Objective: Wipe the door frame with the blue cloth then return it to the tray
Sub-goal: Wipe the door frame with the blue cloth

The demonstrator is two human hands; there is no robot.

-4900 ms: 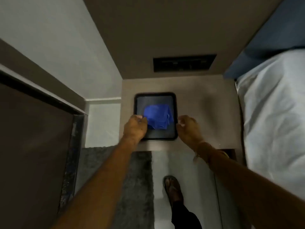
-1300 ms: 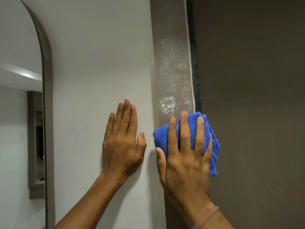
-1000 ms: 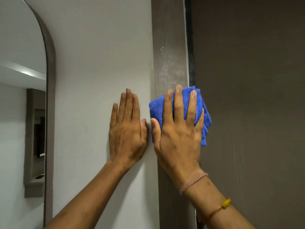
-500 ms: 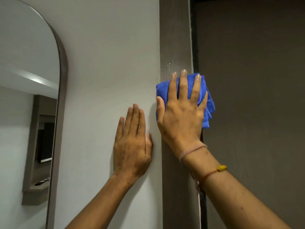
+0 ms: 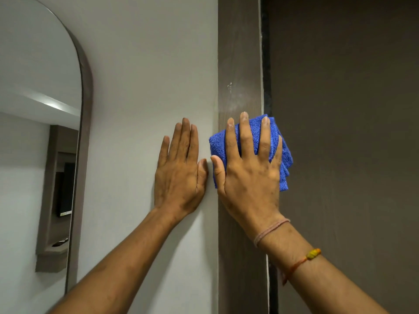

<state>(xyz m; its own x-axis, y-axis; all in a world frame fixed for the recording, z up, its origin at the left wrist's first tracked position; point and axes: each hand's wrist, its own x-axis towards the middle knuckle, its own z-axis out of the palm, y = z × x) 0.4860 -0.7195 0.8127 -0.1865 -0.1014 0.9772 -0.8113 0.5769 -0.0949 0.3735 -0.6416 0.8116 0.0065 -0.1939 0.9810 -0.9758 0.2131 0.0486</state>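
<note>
Right hand (image 5: 248, 168) flat, fingers spread, pressing folded blue terry cloth (image 5: 281, 155) onto grey-brown wooden door frame (image 5: 240, 53), not gripping it. Left hand (image 5: 180, 175) open, palm flat on pale painted wall (image 5: 147, 64) just beside. White specks above cloth: keep firm pressure, cover full frame width. Both forearms angled upward.

The door frame (image 5: 240, 53) runs upright between the wall (image 5: 147, 64) on its left and the door (image 5: 340, 87) on its right. The right hand (image 5: 248, 175) lies flat on the cloth (image 5: 254, 134) against the frame (fingers up), the left hand (image 5: 180, 175) just beside it on the wall. A mirror (image 5: 34, 132) hangs further left.
</note>
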